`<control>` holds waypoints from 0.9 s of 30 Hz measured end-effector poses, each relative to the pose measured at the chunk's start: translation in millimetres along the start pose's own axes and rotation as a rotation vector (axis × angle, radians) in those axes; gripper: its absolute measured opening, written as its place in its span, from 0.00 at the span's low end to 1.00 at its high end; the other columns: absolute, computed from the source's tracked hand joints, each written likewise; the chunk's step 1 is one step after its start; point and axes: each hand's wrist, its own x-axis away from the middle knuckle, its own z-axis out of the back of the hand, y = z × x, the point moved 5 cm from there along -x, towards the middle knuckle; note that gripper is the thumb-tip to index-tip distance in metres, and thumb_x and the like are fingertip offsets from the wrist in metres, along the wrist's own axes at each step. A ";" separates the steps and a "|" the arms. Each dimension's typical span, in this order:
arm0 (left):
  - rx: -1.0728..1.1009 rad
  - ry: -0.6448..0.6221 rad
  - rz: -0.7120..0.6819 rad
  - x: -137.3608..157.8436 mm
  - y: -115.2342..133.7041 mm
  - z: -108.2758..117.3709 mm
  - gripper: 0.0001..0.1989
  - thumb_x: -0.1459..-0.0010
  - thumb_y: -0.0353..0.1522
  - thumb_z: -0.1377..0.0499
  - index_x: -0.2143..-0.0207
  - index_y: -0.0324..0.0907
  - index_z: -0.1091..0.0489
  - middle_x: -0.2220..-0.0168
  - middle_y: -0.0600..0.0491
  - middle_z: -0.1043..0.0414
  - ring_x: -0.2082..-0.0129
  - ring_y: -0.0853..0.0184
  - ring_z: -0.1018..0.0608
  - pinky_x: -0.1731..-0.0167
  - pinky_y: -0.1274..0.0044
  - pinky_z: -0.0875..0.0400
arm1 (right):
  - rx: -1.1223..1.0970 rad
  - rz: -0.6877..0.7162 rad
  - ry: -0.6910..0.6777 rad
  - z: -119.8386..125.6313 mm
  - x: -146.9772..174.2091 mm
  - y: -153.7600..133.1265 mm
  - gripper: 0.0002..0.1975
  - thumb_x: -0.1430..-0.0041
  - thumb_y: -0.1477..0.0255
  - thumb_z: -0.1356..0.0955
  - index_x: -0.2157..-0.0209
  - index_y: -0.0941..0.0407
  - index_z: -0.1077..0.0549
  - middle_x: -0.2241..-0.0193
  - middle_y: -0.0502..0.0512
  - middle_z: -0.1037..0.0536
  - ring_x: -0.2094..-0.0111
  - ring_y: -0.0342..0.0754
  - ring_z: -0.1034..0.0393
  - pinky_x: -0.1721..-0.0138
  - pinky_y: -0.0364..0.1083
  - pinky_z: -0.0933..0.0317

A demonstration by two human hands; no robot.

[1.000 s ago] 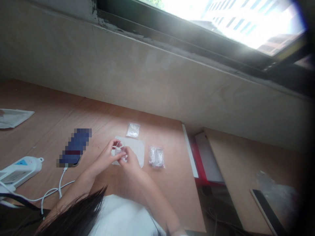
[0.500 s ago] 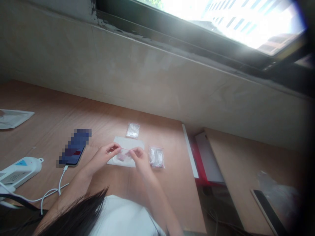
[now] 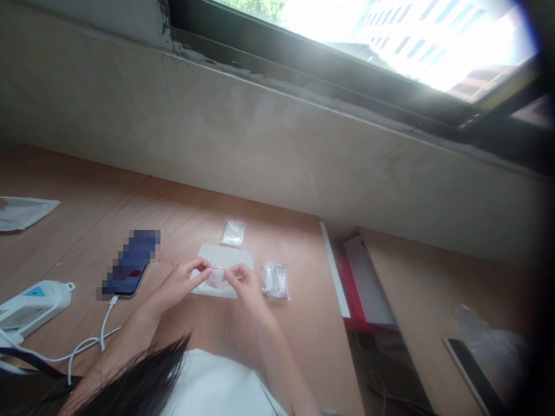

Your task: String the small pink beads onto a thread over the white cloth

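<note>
A thin red string [image 3: 218, 268] runs between my two hands, held a little above a white sheet [image 3: 225, 255] on the table. My left hand [image 3: 193, 274] pinches its left end between thumb and fingers. At the other end, my right hand [image 3: 241, 279] is closed on the string with thumb and fingertips. Under the fingers, something pale pink and small lies on the sheet, too blurred to name. Just right of my right hand lies a clear plastic packet [image 3: 274, 280] with silvery contents. A second small clear packet [image 3: 234, 233] sits beyond the sheet.
To the left are a phone [image 3: 130, 271] on a white charging cable [image 3: 103, 329] and a white power strip [image 3: 37, 306]. A white packet [image 3: 28, 212] lies at the far left. Right of the table's edge, a red folder [image 3: 353, 289] stands in a gap before another table [image 3: 416, 289].
My hands have come slightly closer together, so the stretch of red string between them is shorter. The view has shifted a little.
</note>
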 end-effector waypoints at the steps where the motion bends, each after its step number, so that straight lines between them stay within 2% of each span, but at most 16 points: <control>1: 0.004 0.001 0.000 0.1 0.4 -0.4 0.11 0.48 0.39 0.51 0.74 0.41 0.35 0.74 0.56 0.34 0.70 0.67 0.30 0.67 0.79 0.38 | -0.012 -0.005 -0.018 -1.1 0.4 -1.8 0.10 0.53 0.64 0.36 0.75 0.58 0.34 0.76 0.51 0.29 0.72 0.44 0.35 0.69 0.43 0.44; 7: 0.056 -0.081 -0.040 1.7 6.0 -12.1 0.12 0.47 0.39 0.52 0.75 0.41 0.36 0.75 0.56 0.35 0.71 0.68 0.31 0.68 0.79 0.38 | 0.013 0.025 0.015 -1.9 3.5 -10.1 0.08 0.55 0.66 0.35 0.78 0.57 0.35 0.78 0.49 0.32 0.73 0.43 0.38 0.70 0.42 0.45; 10: 0.030 -0.074 -0.041 1.6 6.3 -14.5 0.11 0.48 0.38 0.51 0.75 0.41 0.35 0.73 0.56 0.34 0.69 0.68 0.31 0.68 0.79 0.39 | 0.021 0.013 -0.030 -4.3 5.5 -11.9 0.09 0.55 0.66 0.35 0.78 0.57 0.33 0.78 0.49 0.31 0.73 0.43 0.38 0.70 0.42 0.45; 14: 0.017 -0.078 -0.064 -0.4 1.0 -13.5 0.12 0.47 0.38 0.51 0.75 0.40 0.34 0.73 0.55 0.34 0.69 0.67 0.31 0.68 0.79 0.39 | -0.077 -0.038 -0.092 -4.0 6.7 -12.2 0.10 0.54 0.65 0.35 0.75 0.58 0.32 0.74 0.51 0.29 0.70 0.44 0.36 0.67 0.43 0.44; 19: 0.026 -0.100 -0.045 -1.0 -7.4 -11.5 0.12 0.48 0.38 0.50 0.73 0.40 0.33 0.72 0.54 0.32 0.68 0.66 0.30 0.66 0.78 0.39 | -0.173 -0.053 -0.069 3.0 3.6 -9.3 0.09 0.55 0.66 0.35 0.79 0.58 0.35 0.78 0.50 0.30 0.74 0.42 0.37 0.70 0.42 0.45; 24: 0.037 -0.048 -0.032 -0.7 -10.3 -5.6 0.12 0.49 0.38 0.49 0.74 0.40 0.33 0.73 0.55 0.32 0.68 0.66 0.30 0.66 0.78 0.39 | -0.153 -0.061 0.013 9.7 -0.7 -2.7 0.10 0.58 0.67 0.33 0.83 0.58 0.36 0.82 0.48 0.32 0.78 0.41 0.39 0.73 0.41 0.46; 27: 0.027 -0.003 -0.033 -1.4 -12.3 -1.8 0.11 0.50 0.38 0.49 0.75 0.40 0.33 0.73 0.54 0.32 0.68 0.66 0.30 0.66 0.78 0.39 | -0.145 -0.077 -0.014 8.2 0.9 -2.3 0.11 0.57 0.65 0.34 0.81 0.58 0.35 0.81 0.49 0.31 0.77 0.42 0.38 0.72 0.41 0.46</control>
